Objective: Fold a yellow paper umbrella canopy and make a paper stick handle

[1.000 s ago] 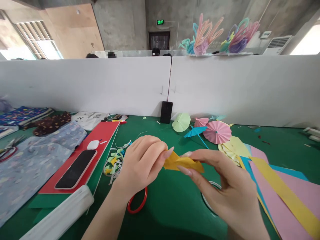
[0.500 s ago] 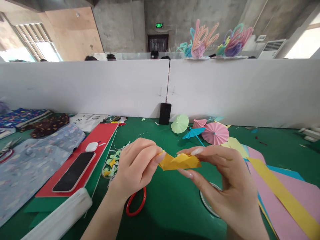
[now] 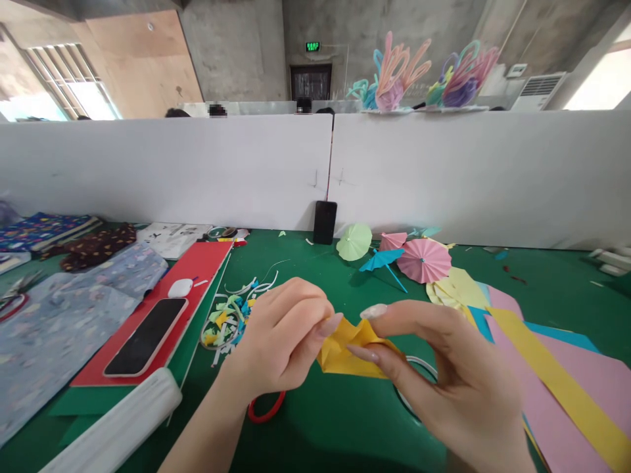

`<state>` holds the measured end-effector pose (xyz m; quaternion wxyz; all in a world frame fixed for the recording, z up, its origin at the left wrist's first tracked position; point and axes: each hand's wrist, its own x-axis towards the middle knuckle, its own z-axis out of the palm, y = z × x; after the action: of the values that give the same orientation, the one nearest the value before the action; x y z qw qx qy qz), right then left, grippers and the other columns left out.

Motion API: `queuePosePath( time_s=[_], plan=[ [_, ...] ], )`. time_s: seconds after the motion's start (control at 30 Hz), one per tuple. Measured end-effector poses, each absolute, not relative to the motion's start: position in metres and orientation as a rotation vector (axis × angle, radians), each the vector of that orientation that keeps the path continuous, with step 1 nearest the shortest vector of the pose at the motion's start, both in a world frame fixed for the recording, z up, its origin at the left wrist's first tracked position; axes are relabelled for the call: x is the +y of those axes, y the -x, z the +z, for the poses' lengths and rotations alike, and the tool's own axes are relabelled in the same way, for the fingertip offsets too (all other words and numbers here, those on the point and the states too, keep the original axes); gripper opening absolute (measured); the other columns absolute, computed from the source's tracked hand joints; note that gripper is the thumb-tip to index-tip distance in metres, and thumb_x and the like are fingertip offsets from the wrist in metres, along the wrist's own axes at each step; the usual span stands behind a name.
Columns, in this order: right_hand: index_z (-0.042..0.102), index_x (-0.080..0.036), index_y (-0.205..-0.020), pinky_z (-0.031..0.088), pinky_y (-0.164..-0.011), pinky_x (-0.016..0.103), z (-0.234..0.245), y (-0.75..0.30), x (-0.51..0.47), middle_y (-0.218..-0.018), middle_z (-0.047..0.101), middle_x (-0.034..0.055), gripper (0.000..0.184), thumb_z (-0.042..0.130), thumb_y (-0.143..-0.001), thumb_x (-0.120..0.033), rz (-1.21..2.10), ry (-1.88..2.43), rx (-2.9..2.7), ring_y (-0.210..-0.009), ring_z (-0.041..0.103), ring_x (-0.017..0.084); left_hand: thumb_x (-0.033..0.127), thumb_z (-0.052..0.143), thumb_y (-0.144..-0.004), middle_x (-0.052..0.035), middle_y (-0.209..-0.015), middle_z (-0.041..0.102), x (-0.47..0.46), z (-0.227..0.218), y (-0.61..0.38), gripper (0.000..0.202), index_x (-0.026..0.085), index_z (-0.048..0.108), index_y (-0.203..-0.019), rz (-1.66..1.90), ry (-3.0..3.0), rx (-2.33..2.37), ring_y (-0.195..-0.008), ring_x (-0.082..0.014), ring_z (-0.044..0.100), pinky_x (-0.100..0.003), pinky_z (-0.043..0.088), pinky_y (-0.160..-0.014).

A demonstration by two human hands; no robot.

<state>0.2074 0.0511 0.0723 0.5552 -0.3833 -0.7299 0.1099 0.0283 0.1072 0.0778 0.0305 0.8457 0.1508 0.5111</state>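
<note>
Both my hands hold a small folded piece of orange-yellow paper (image 3: 345, 351) above the green table mat (image 3: 305, 263). My left hand (image 3: 280, 338) pinches its left end with thumb and fingers closed. My right hand (image 3: 444, 374) pinches its right side between thumb and forefinger. The paper looks creased and bunched between the fingertips. Under my hands lie a red ring (image 3: 266, 407) and a pale round ring (image 3: 419, 387), both partly hidden.
Paper umbrellas, green (image 3: 355, 241), blue (image 3: 379, 261) and pink (image 3: 424, 260), lie near the white partition (image 3: 197, 171). Coloured paper strips (image 3: 557, 387) fan out at right. A phone (image 3: 146, 336) rests on red card (image 3: 197, 263) at left, beside paper scraps (image 3: 227, 318), patterned fabric (image 3: 59, 315) and a white roll (image 3: 118, 427).
My hands have drawn closer together and lower, and the orange-yellow paper has gone from a flat stretched strip to a bunched, folded shape between my fingers.
</note>
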Motion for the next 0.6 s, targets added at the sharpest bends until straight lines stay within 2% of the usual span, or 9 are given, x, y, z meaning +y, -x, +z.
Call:
queuePosePath(
  time_s=[0.33, 0.6],
  plan=[
    [0.052, -0.028, -0.106, 0.054, -0.069, 0.013, 0.0752, -0.2085, 0.048, -0.083, 0.066, -0.0064, 0.029, 0.064, -0.083, -0.015, 0.336, 0.88, -1.82, -0.074, 0.066, 0.008, 0.009, 0.041, -0.089, -0.0029, -0.075, 0.052, 0.1043, 0.0745, -0.0302, 0.013, 0.015, 0.046, -0.08, 1.34, -2.53, 0.349, -0.07, -0.012, 0.046, -0.025, 0.042, -0.061],
    [0.047, -0.031, -0.112, 0.055, -0.071, 0.015, 0.0782, -0.2082, 0.0443, -0.089, 0.064, -0.0049, 0.035, 0.06, -0.085, -0.012, 0.423, 0.855, -1.849, -0.076, 0.066, 0.01, 0.008, 0.041, -0.089, 0.0003, -0.07, 0.046, 0.1027, 0.0768, -0.0332, 0.016, 0.017, 0.04, -0.076, 1.275, -2.491, 0.299, -0.066, -0.0106, 0.039, -0.023, 0.037, -0.06]
  ],
)
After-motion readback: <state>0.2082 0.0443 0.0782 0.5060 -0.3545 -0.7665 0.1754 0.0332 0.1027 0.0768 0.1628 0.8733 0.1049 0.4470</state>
